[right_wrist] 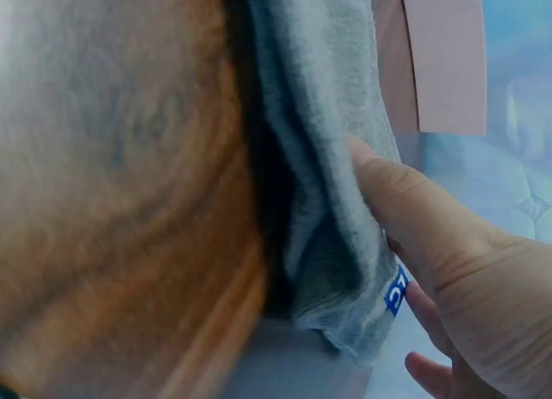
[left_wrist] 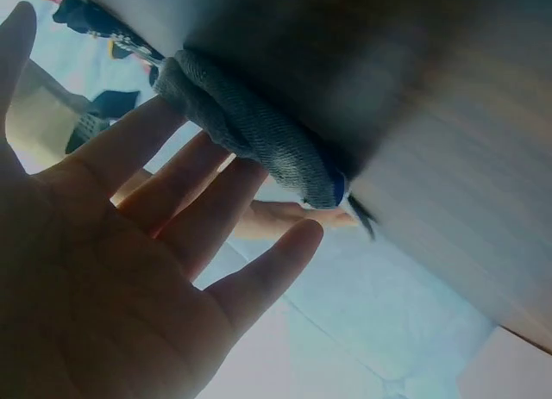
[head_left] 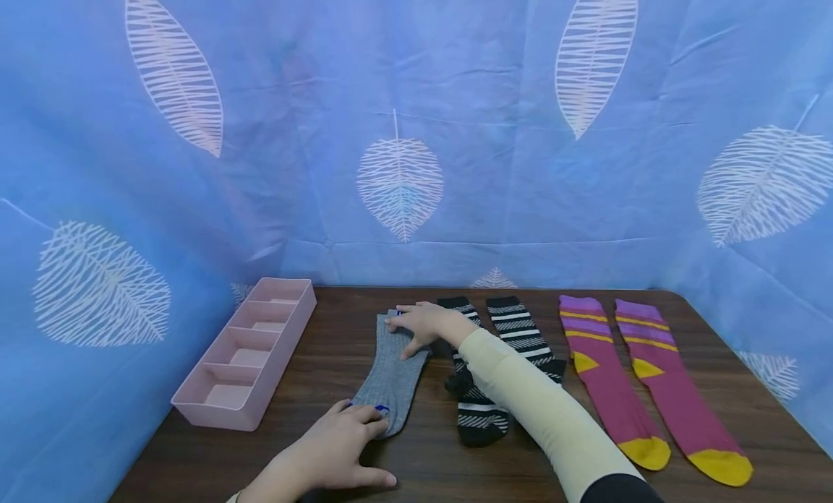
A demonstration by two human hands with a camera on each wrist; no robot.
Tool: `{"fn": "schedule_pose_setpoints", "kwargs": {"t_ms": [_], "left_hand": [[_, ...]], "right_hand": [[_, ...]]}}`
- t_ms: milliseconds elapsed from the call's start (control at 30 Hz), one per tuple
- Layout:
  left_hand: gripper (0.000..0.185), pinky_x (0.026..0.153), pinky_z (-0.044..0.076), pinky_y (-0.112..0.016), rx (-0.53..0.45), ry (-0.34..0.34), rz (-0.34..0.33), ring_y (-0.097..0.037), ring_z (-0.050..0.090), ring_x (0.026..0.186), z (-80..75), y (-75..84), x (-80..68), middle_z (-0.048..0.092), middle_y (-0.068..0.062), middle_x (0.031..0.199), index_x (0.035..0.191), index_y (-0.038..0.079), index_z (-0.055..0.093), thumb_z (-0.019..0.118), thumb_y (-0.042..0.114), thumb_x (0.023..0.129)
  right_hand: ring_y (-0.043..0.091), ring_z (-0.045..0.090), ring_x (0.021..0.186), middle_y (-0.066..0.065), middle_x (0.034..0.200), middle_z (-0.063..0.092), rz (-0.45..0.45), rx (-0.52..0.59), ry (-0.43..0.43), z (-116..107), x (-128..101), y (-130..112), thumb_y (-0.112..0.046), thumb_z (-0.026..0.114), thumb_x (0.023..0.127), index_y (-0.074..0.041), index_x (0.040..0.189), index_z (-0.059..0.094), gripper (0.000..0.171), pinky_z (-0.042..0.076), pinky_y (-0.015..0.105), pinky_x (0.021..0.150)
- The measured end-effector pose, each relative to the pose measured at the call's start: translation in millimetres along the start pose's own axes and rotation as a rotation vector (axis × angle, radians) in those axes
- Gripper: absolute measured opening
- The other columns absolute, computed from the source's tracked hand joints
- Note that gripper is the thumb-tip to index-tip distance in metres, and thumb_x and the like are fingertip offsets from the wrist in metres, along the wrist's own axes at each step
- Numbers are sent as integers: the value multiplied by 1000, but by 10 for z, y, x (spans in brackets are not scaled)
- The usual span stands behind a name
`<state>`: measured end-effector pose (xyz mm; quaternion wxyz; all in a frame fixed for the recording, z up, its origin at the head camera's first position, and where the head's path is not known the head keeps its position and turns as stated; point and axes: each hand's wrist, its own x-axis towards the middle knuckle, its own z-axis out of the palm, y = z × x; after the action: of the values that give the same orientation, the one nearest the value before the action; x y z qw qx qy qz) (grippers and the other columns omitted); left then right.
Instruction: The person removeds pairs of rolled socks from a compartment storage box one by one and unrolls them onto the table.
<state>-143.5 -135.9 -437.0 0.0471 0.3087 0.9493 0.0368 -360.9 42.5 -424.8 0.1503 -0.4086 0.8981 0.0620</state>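
A grey ribbed sock with small blue markings lies flat on the table between my two hands. At its near end, the fingers of my left hand are extended and touch the sock, with the thumb held apart. My right hand reaches across to its far end, fingers spread over the cuff. In the right wrist view, the thumb of the right hand lies against the grey sock, beside a blue label. From the left wrist, the sock appears edge-on at the fingertips.
Left of the sock stands a pink box with several compartments. Two black-and-white striped socks lie partly under the right forearm. Farther right are two maroon socks with yellow toes and purple cuffs. A blue leaf-patterned cloth hangs behind the table.
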Motion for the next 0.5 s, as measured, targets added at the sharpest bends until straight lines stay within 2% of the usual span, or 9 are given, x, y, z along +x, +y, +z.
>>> {"fn": "schedule_pose_setpoints", "kwargs": {"t_ms": [333,500], "left_hand": [[79,101,45,-55,46,-21,37,-21,59,122,-19,136,117,61,-2,133,134,21,60,53,78,80],[80,101,46,-51,69,-18,62,-19,57,122,-12,189,180,60,0,132,136,22,58,51,79,80]], "right_hand": [[18,16,152,-7,161,27,-10,-8,-15,-27,-69,101,-59,67,82,-34,141,48,67,16,51,122],[20,15,153,-8,160,29,-22,27,-6,-9,-93,155,-56,69,83,-33,139,50,64,17,53,121]]}}
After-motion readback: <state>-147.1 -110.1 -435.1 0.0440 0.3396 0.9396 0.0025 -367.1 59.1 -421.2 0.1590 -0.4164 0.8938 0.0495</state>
